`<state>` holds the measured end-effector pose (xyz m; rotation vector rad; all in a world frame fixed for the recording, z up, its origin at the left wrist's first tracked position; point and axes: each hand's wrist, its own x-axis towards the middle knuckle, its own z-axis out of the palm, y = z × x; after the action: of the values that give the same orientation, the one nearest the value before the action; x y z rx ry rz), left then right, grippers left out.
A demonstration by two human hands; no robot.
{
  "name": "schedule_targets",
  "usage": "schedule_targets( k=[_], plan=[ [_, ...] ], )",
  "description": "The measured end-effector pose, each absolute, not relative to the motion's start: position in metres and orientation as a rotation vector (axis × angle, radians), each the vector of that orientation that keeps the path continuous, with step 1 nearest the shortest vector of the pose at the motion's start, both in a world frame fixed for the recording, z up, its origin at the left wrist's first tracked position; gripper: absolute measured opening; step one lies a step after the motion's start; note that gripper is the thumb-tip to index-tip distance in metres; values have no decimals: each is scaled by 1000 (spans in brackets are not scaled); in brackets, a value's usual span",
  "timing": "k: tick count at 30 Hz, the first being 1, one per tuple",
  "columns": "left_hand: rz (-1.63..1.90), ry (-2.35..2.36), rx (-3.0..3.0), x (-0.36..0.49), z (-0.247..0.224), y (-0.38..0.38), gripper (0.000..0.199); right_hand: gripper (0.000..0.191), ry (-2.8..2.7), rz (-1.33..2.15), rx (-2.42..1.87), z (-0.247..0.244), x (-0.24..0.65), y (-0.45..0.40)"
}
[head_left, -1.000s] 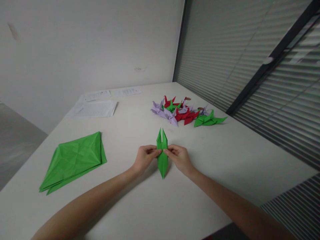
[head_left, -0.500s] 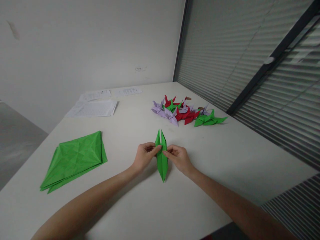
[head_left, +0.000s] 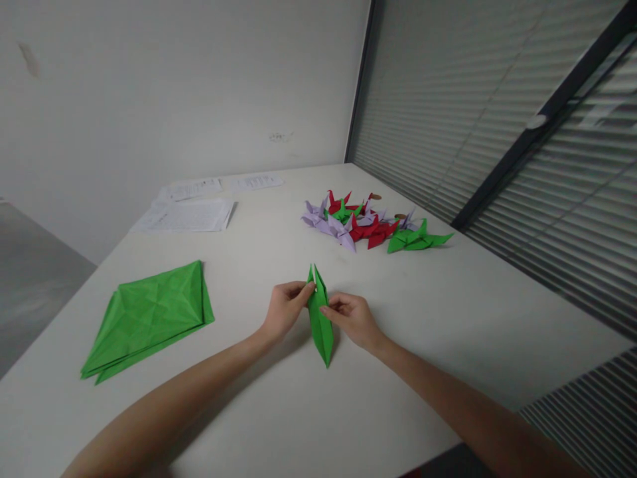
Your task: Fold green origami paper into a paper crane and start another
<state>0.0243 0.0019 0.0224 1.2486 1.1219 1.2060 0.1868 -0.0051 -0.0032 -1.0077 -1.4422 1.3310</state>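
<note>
The left hand [head_left: 287, 307] pinches the green strip [head_left: 320, 317] near its split end, thumb on top, and the right hand [head_left: 354, 320] pinches the opposite edge a little nearer the wearer. The strip is between them over the table [head_left: 279, 411], its unsplit point towards the wearer. It looks light and crisp (folded paper, by the look of it), so it should crease or tear before it slips; the layered middle edges seem the best hold, the thin tips the worst. Off to the left lie green sheets [head_left: 154, 312], softly wrinkled. Farther on sit folded cranes [head_left: 374, 232], likely easily crushed, and, across from them, papers [head_left: 192, 216].
</note>
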Motion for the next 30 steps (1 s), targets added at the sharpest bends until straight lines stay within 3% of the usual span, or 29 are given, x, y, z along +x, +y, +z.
schedule_targets(
  k=[16, 24, 30],
  plan=[
    [1421, 1110, 1230, 20, 26, 5, 35, 22, -1578, 1262, -1026, -3, 186, -9],
    [1475, 1170, 1216, 17, 25, 9, 22, 18, -1645, 1163, -1014, 2, 185, -11],
    [1447, 1004, 1002, 17, 25, 11, 30, 23, -1542, 1325, -980, 1, 185, -10]
  ],
)
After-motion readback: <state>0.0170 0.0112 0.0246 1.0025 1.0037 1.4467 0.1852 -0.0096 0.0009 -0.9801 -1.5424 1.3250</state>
